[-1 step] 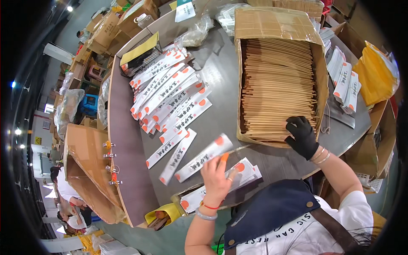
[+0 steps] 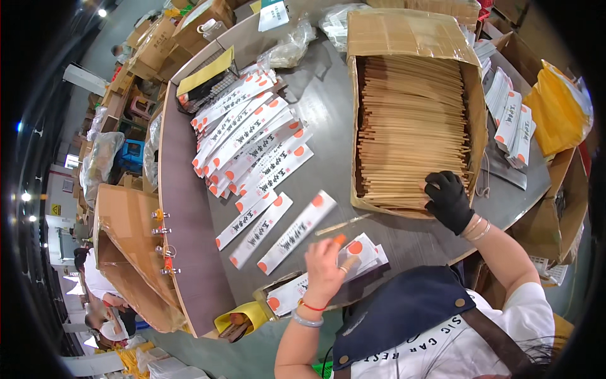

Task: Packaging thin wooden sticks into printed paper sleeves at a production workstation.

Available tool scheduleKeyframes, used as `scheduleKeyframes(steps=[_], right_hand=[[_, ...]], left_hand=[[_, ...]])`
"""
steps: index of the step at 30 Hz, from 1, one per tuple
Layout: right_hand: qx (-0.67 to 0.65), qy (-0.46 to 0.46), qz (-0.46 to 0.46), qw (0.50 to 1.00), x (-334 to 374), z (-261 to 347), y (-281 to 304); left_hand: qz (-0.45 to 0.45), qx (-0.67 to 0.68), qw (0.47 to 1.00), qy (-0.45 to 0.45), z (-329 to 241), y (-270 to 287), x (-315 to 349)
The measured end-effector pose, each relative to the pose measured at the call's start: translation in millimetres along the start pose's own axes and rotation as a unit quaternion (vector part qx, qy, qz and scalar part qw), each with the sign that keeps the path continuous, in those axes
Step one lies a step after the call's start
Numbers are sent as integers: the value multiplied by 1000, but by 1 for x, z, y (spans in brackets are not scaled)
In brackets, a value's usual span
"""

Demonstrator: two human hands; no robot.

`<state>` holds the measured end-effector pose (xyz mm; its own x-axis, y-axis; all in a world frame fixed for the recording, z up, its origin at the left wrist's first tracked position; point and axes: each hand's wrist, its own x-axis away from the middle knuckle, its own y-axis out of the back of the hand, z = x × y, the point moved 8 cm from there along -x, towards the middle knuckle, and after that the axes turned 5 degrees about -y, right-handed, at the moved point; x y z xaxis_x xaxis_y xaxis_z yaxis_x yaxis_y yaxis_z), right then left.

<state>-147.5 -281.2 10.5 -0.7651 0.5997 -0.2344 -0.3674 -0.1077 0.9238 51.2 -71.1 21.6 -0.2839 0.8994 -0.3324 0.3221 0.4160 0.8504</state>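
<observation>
My left hand (image 2: pixel 325 268), with an orange finger cover and a ring, hovers over a short stack of white paper chopstick sleeves (image 2: pixel 290 292) at the table's near edge. Its fingers are loosely bent and nothing shows in them. Just beyond lies a single sleeve (image 2: pixel 297 234) with a red dot, apart from the hand. My right hand (image 2: pixel 449 202) wears a black glove. Its fingers curl over the ends of wooden chopsticks (image 2: pixel 410 139) at the near right corner of an open cardboard box (image 2: pixel 404 35); the grip is partly hidden.
A fanned pile of sleeves (image 2: pixel 252 136) covers the table's left part beside a wire basket (image 2: pixel 214 79). More sleeves (image 2: pixel 511 120) and a yellow bag (image 2: pixel 555 107) are at the right. A low board (image 2: pixel 189 252) edges the table; a yellow pouch (image 2: pixel 255 316) hangs near it.
My left hand has drawn slightly back from the single sleeve, which now lies flat on the table, a little lower. The right hand stays at the box corner.
</observation>
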Motion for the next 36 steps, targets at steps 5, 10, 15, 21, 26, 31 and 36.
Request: scheduleKeyframes(steps=[5,10,15,21,26,31,36], right_hand=[[78,43,-21,996,6,2,-12],[138,-9,-25,990,-3,-3,-20],[128,-32,53,990,-11,-2,-22],[76,12,13,997,-8,4,3],[-62,30,148,987,10,27,12],[-100,61,161,980,18,38,17],[-95,94,150,980,18,40,17]], left_hand=[[12,105,994,12,7,-26,22],[-19,112,993,27,11,-21,27],[-1,130,990,52,10,-21,23],[0,171,983,71,20,-23,27],[-16,198,978,65,20,-15,25],[-11,208,977,54,19,-17,24],[16,165,986,-4,5,-12,15]])
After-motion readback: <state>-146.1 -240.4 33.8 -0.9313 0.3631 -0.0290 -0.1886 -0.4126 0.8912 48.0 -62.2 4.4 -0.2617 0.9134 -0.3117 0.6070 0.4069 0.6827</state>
